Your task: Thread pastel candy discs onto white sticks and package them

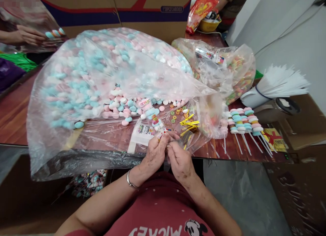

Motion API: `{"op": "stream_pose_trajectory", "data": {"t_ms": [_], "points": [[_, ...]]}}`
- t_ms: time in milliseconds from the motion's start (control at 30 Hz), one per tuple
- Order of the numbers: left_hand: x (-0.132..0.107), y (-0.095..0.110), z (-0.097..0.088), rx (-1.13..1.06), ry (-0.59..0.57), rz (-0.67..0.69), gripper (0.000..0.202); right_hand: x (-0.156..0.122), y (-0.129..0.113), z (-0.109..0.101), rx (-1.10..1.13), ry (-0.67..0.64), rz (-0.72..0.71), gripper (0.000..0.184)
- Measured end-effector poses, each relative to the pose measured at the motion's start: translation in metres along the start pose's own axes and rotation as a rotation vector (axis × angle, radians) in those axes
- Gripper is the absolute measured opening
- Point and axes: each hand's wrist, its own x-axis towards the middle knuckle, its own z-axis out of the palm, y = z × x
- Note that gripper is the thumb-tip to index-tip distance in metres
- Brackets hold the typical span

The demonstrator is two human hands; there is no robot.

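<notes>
My left hand (156, 151) is closed around the gathered neck of a wrapped candy skewer (155, 120). The skewer points away from me, with blue, white and coloured pieces inside its clear printed wrapper. Pressed up against the left thumb, my right hand (181, 159) has its fingers pinched together at the same spot. What the right fingertips hold is hidden. Gold twist ties (189, 123) lie just beyond the right hand, beside small ring-shaped candies (175, 113). Under the skewer is a flat white printed wrapper (142, 134).
A large clear bag (71, 79) of pastel candies covers much of the table. Finished candy skewers (243, 120) lie at the right, near a container of white sticks (282, 81). Another bag (236, 66) of rings sits behind. At upper left, another person's hand (30, 35) holds a candy skewer.
</notes>
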Motion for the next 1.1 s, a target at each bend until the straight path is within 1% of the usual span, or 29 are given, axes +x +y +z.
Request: {"op": "stream_pose_trajectory", "data": {"t_ms": [100, 133, 167, 267, 300, 333, 367, 400, 467, 500, 533, 600, 633, 667, 700, 767, 833, 867, 967, 1033, 1100], "points": [[-0.005, 0.002, -0.002, 0.065, 0.087, -0.023, 0.03, 0.008, -0.009, -0.016, -0.235, 0.182, -0.189, 0.025], [-0.007, 0.002, -0.001, 0.072, 0.087, -0.023, 0.028, 0.01, -0.012, -0.019, -0.297, 0.204, -0.234, 0.028], [-0.01, 0.0, 0.0, 0.074, 0.065, -0.011, 0.025, 0.012, -0.015, -0.021, -0.346, 0.177, -0.269, 0.03], [-0.017, -0.005, 0.003, 0.107, -0.011, 0.068, 0.018, 0.013, -0.016, -0.021, -0.411, 0.001, -0.32, 0.028], [-0.02, -0.006, 0.003, 0.147, -0.029, 0.091, 0.016, 0.013, -0.014, -0.021, -0.413, -0.021, -0.329, 0.029], [-0.023, -0.004, 0.002, 0.211, -0.058, 0.105, 0.015, 0.012, -0.011, -0.02, -0.416, -0.015, -0.332, 0.031], [-0.027, 0.001, 0.0, 0.291, -0.119, 0.114, 0.015, 0.01, -0.008, -0.02, -0.429, 0.012, -0.336, 0.031], [-0.03, 0.007, -0.003, 0.38, -0.213, 0.126, 0.014, 0.009, -0.004, -0.021, -0.455, 0.04, -0.347, 0.031], [-0.037, 0.026, -0.01, 0.535, -0.458, 0.172, 0.013, 0.006, 0.001, -0.023, -0.532, 0.062, -0.402, 0.032], [-0.04, 0.036, -0.014, 0.576, -0.53, 0.22, 0.014, 0.005, 0.003, -0.024, -0.569, 0.048, -0.45, 0.033], [-0.042, 0.045, -0.018, 0.587, -0.539, 0.271, 0.015, 0.005, 0.004, -0.024, -0.596, 0.016, -0.506, 0.034], [-0.041, 0.057, -0.025, 0.633, -0.391, 0.403, 0.021, 0.003, 0.001, -0.023, -0.621, -0.066, -0.609, 0.037], [-0.038, 0.059, -0.029, 0.675, -0.337, 0.439, 0.027, 0.003, -0.001, -0.022, -0.634, -0.095, -0.646, 0.038], [-0.033, 0.059, -0.033, 0.716, -0.319, 0.452, 0.032, 0.003, -0.004, -0.021, -0.655, -0.115, -0.676, 0.037], [-0.027, 0.058, -0.037, 0.741, -0.35, 0.437, 0.034, 0.002, -0.006, -0.02, -0.683, -0.13, -0.705, 0.037], [-0.014, 0.053, -0.046, 0.707, -0.506, 0.363, 0.031, 0.002, -0.01, -0.019, -0.737, -0.142, -0.754, 0.035], [0.0, 0.05, -0.054, 0.582, -0.679, 0.288, 0.025, 0.002, -0.013, -0.02, -0.759, -0.155, -0.793, 0.036], [0.005, 0.049, -0.058, 0.515, -0.748, 0.248, 0.022, 0.002, -0.014, -0.021, -0.762, -0.166, -0.806, 0.036], [0.016, 0.047, -0.063, 0.398, -0.894, 0.103, 0.011, 0.001, -0.017, -0.025, -0.777, -0.225, -0.823, 0.036], [0.016, 0.046, -0.064, 0.449, -0.971, 0.003, 0.018, 0.0, -0.017, -0.027, -0.789, -0.274, -0.817, 0.034], [0.012, 0.045, -0.063, 0.596, -1.021, -0.027, 0.026, -0.001, -0.014, -0.029, -0.788, -0.316, -0.787, 0.03]]}}
